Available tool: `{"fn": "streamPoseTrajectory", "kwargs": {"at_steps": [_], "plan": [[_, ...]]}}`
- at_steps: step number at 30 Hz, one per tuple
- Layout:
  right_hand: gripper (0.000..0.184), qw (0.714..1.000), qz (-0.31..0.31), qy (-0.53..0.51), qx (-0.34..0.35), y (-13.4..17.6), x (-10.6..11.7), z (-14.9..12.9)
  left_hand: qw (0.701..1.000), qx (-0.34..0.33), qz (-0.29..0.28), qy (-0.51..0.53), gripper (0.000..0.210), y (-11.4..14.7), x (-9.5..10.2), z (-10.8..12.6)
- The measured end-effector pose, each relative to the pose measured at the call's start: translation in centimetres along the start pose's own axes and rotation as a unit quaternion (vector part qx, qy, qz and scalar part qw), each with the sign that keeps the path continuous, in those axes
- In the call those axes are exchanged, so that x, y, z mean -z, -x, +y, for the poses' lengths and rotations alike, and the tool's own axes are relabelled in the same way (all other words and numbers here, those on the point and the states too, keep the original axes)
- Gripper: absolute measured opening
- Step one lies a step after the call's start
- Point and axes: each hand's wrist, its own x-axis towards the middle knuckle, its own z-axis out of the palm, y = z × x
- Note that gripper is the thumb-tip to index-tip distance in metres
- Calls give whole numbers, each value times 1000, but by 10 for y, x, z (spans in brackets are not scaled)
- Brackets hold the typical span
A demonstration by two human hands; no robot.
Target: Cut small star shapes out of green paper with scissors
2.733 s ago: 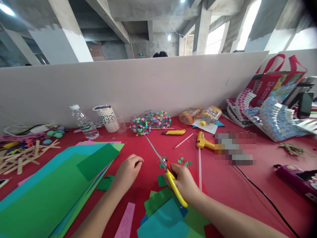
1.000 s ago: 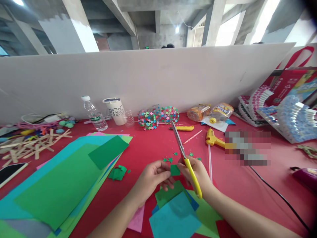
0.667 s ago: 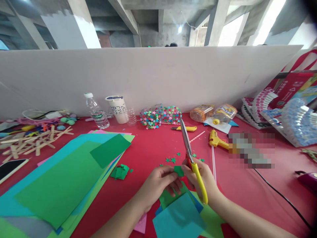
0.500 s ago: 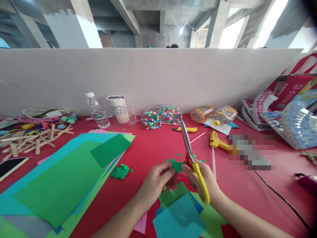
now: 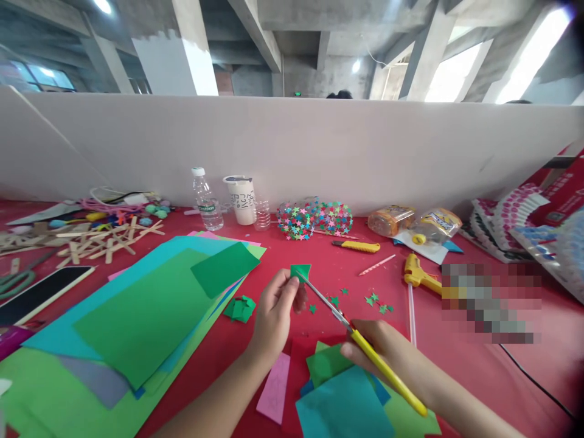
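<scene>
My left hand (image 5: 279,304) pinches a small green paper piece (image 5: 301,271) between thumb and fingers, above the red table. My right hand (image 5: 378,347) is closed on yellow-handled scissors (image 5: 385,371). Their blades reach up and left, and the tips meet the green piece by my left thumb. Whether they are cutting into it I cannot tell. Little green stars (image 5: 335,300) lie on the table just beyond the scissors. Below my hands is a pile of coloured paper with a teal sheet (image 5: 344,401) on top. A heap of green squares (image 5: 239,309) lies left of my left hand.
Large coloured sheets (image 5: 137,310) cover the left side. At the back stand a water bottle (image 5: 207,204), a white cup (image 5: 241,201) and star-covered balls (image 5: 295,220). A yellow cutter (image 5: 360,246) and a glue gun (image 5: 422,277) with a cord lie to the right.
The scissors have swung from upright to pointing left, their tips now at the green piece. My left hand has raised that piece and shifted it left. The view has turned left.
</scene>
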Motion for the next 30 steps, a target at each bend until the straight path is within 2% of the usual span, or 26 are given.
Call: {"fn": "streamPoseTrajectory", "kwargs": {"at_steps": [6, 10, 15, 21, 30], "plan": [[43, 998, -15, -60, 23, 1, 1, 2, 1000, -4, -14, -14, 24, 3, -2, 3], [46, 991, -59, -116, 3, 4, 4, -4, 999, -3, -25, -21, 26, 3, -1, 6], [50, 987, -67, -148, -13, 3, 2, -4, 999, 3, -26, -25, 25, 3, -1, 7], [52, 979, -18, -195, -51, 2, -5, -1, 999, 7, -21, -37, 25, 4, 0, 4], [55, 978, -20, -191, -82, 2, -6, -7, 998, 9, -14, -57, 27, 4, 1, 1]]}}
